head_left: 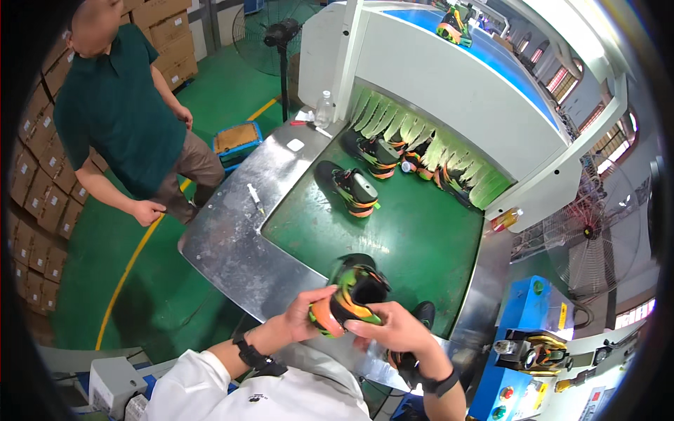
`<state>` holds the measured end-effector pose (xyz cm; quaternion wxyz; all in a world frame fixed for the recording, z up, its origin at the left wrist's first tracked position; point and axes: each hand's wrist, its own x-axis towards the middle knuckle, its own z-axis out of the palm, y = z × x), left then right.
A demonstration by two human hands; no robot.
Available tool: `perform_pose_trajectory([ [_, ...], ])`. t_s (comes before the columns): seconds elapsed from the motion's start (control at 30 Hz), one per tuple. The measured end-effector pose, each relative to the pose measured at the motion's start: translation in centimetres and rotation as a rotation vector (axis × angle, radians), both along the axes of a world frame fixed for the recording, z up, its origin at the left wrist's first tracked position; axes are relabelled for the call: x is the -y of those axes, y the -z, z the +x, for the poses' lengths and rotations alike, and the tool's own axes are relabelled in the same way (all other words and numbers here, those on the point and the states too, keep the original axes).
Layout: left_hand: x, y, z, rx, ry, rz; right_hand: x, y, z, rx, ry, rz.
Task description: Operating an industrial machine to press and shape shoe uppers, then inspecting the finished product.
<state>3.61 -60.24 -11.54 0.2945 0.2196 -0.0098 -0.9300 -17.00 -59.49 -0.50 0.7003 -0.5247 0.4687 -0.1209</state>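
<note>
A black sneaker [359, 288] with orange and green patterning is held in front of me, above the near edge of a green conveyor belt [302, 217]. My left hand [307, 313] grips its left side. Closed on the near right end is my right hand [395, 328], with the thumb on the patterned part. The shoe's far end is smeared by motion. Another dark shoe [424, 313] lies just beyond my right wrist, partly hidden. On the belt ahead stands a similar sneaker [349, 189] with a grey piece in its opening.
Several more sneakers [375, 152] sit by a pale green strip curtain [400, 119]. The metal table border [232, 231] carries a syringe [255, 198] and a clear bottle [324, 110]. At left stands a person [116, 112]. A blue machine [523, 316] is at right.
</note>
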Motion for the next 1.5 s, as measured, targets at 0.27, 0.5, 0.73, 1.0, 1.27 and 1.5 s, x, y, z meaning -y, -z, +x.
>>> perform_pose_trajectory([
  [0.27,-1.3,5.9,3.3,0.095,-0.179,0.201,17.9,13.2,-8.1,-0.391,0.451,-0.124],
  [0.5,1.7,9.9,4.8,0.224,-0.127,0.272,38.0,14.2,-10.2,-0.922,0.222,-0.126],
  [0.73,4.1,11.0,5.2,0.083,-0.158,0.486,48.1,19.5,-15.7,-1.060,0.409,-0.145],
  [1.0,7.3,11.2,4.6,0.177,-0.012,0.307,19.1,22.6,-7.4,-0.613,0.556,-0.471],
  [1.27,7.0,2.2,-1.3,0.359,0.252,-0.172,-5.8,7.7,-1.7,-0.205,0.941,-0.456],
  [1.5,-0.4,-6.8,-5.9,0.155,0.378,-0.584,-12.8,3.2,-0.1,-0.016,0.916,-0.872],
])
